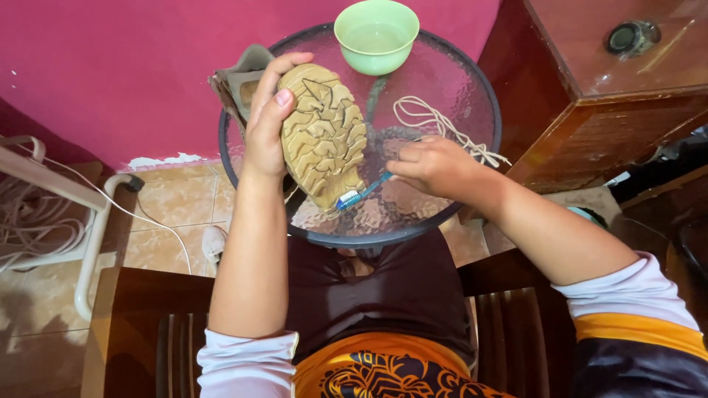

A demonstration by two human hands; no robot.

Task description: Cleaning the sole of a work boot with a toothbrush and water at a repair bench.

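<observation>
Over table: L hand gripping shoe

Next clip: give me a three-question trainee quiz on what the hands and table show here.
1. True or false: the left hand holds the shoe with its sole facing up.
2. What is in the right hand? A) sponge B) toothbrush C) cloth
3. Fill in: the green bowl stands at the far edge of the round glass ____.

Key
1. True; the tan tread faces the camera.
2. B; the toothbrush has its bristles at the sole's heel end.
3. Table; loose laces lie on it beside the right hand.
</observation>
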